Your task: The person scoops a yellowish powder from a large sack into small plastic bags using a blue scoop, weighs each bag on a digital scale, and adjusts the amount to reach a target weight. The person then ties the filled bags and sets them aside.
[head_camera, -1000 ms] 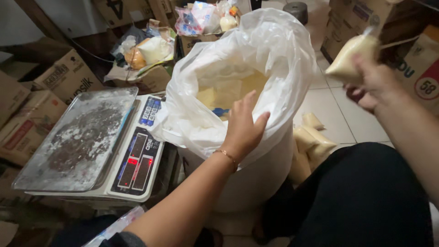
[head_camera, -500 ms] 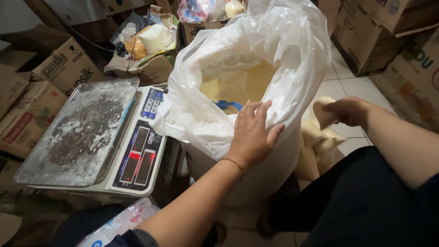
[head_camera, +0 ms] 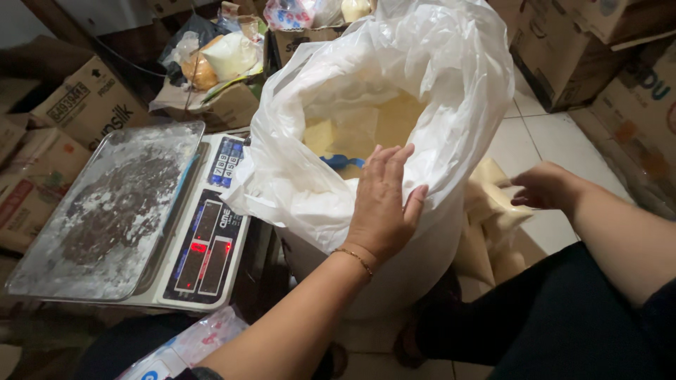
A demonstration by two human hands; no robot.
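Standing upright beside the scale (head_camera: 176, 239), the white plastic sack (head_camera: 394, 91) opens mouth-up, long axis vertical.
Left hand (head_camera: 382, 204) rests flat, released, on its near rim. Right hand (head_camera: 546, 186), loosely curled, touches small filled bags (head_camera: 493, 204) on the floor. Sack's base is hidden; the yellowish contents are indistinct.
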